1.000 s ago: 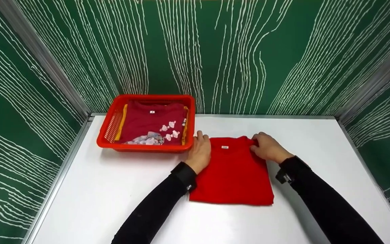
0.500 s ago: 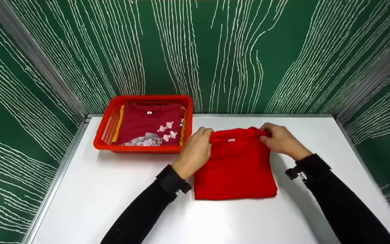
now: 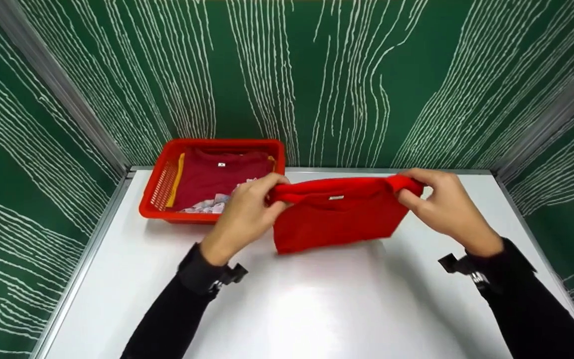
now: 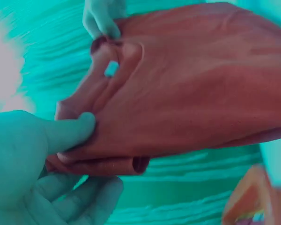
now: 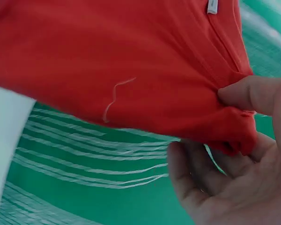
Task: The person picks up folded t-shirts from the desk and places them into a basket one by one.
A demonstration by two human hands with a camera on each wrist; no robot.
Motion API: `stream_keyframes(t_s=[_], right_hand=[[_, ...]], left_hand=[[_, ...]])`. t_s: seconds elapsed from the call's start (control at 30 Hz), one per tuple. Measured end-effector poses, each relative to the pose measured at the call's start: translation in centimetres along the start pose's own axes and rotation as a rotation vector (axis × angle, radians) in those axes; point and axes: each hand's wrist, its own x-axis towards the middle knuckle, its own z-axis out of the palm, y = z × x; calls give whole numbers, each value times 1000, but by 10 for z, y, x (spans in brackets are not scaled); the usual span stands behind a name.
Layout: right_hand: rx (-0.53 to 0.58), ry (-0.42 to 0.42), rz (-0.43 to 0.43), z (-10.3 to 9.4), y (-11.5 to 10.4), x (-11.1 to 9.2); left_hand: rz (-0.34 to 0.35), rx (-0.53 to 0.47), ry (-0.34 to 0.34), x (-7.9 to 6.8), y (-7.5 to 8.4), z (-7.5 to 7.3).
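A folded red T-shirt [image 3: 337,219] with a small white neck label hangs between my two hands, above the white table. My left hand [image 3: 247,209] pinches its upper left corner, thumb on the near side and fingers behind. At the upper right corner my right hand [image 3: 441,204] grips the bunched cloth the same way. In the left wrist view the shirt [image 4: 192,84] spreads out from the thumb, with the neckline gaping. The right wrist view shows a loose pale thread on the shirt [image 5: 145,61] and its label near the collar.
A red plastic basket [image 3: 160,213] stands at the back left, close to my left hand. In it lies a folded maroon shirt [image 3: 202,179] with a light print, over yellow cloth [image 3: 175,182]. Green walls with white lines rise behind the white table [image 3: 307,309] and at both sides.
The red shirt lay flat on the table under both hands. My hands have gripped its neck end and raised it; its lower edge has come up off the table.
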Motion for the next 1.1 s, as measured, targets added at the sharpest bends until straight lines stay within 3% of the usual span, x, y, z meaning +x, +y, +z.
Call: stream_keyframes(t_s=[0.13,0.3,0.53,0.77,0.97,1.1], right_hand=[[-23,15,-135,8,-18,-3],[28,-60,-195,35,-31,7],[103,-192,-271,77,-64,30],[156,-234,-331,107,-102,66],[188,-230,-332,129,-130,98],[192,-229,-302,147,-138,116]], left_hand=[[76,29,16,-12,-7,-25],[109,33,-25,-23,-34,-65],[-7,-12,-24,-41,-69,-116],[-31,60,78,-59,-86,-166],[-159,27,189,-57,-91,-198],[-233,18,230,-50,-108,-208]])
